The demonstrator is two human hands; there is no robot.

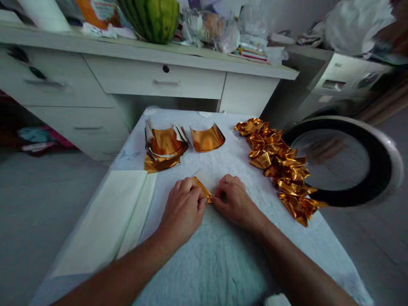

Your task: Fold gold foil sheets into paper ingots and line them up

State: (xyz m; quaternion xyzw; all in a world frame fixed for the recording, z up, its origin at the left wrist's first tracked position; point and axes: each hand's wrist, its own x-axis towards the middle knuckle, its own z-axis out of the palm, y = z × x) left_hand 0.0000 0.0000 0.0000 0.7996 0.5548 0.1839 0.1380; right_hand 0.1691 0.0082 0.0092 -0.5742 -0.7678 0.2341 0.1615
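Observation:
Between my hands, at the middle of the table, is a small piece of gold foil paper (pixel 203 188), partly folded, with a white back showing behind it. My left hand (pixel 185 206) is closed on its left and near edge. My right hand (pixel 235 199) pinches its near right corner. Beyond the hands lie a stack of curled gold foil sheets (pixel 164 142) and, to its right, a curled foil piece (pixel 208 139) apart from the stack. A long heap of folded gold foil pieces (pixel 277 163) runs down the right side of the table.
Pale paper sheets (pixel 98 221) lie along the table's left edge. A washing machine's round open door (pixel 385 159) stands close to the right edge. Behind is a white counter with drawers (pixel 188 78), bearing a watermelon (pixel 151 19), plastic bags and other goods.

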